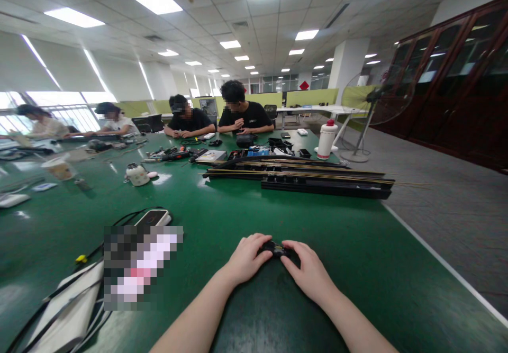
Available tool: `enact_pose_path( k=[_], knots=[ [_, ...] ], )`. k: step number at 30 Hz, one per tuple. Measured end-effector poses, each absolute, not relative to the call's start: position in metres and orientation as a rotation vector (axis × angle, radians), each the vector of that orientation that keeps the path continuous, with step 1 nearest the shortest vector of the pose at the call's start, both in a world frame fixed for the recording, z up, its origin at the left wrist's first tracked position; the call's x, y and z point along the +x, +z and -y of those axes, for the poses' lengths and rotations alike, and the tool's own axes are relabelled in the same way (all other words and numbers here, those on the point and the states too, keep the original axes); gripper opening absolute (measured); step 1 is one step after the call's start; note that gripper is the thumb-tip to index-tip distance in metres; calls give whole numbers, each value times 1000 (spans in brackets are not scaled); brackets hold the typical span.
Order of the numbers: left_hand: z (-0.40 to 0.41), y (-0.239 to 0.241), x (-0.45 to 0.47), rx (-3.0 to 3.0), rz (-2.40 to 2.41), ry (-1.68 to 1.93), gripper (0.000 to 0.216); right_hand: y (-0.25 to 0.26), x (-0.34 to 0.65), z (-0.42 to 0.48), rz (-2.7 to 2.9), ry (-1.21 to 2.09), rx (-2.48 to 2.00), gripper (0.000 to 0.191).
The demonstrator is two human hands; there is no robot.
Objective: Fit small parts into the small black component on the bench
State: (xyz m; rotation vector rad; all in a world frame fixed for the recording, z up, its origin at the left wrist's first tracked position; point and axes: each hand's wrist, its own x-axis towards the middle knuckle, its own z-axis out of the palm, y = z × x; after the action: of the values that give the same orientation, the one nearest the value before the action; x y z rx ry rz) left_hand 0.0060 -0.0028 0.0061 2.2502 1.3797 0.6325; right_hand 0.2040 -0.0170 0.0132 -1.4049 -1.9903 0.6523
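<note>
Two hands on a small black part, near side of the black rails

Landmark: the stack of black rails (329,187) lying across the green table (198,279), thin brass-coloured rods (293,173) along its top. The small black part (275,247) is on the near side of the rails, well apart from them. Left hand (250,256) grips its left end, fingers curled, thumb at the near edge; right hand (307,268) grips the right end likewise. Details of the part too small and covered to read; cannot tell whether it touches the table.

Behind the rails' right end, a white bottle (326,142) with a red cap, upright. Left of the rails, a squat white jar (138,175). Behind their left end, loose hand tools (172,154). Nearer than the rails and well left, a white-edged device (154,217). Beyond the rails, two co-workers in black shirts (254,118) sit at the table, heads bent.
</note>
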Motion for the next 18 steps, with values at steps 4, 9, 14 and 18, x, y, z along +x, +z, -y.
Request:
enact_pose_path(
  k=[4, 9, 14, 18],
  knots=[
    [2, 5, 7, 2252, -1381, 628, 35, 12, 204, 17, 1990, 651, -1411, 31],
    [2, 8, 8, 2246, -1395, 616, 32, 11, 205, 17, 1979, 655, -1398, 29],
    [2, 6, 7, 2242, -1392, 637, 32, 11, 205, 16, 1979, 661, -1396, 30],
    [2, 3, 6, 2243, -1388, 661, 35, 12, 205, 17, 1981, 653, -1401, 29]
  ],
)
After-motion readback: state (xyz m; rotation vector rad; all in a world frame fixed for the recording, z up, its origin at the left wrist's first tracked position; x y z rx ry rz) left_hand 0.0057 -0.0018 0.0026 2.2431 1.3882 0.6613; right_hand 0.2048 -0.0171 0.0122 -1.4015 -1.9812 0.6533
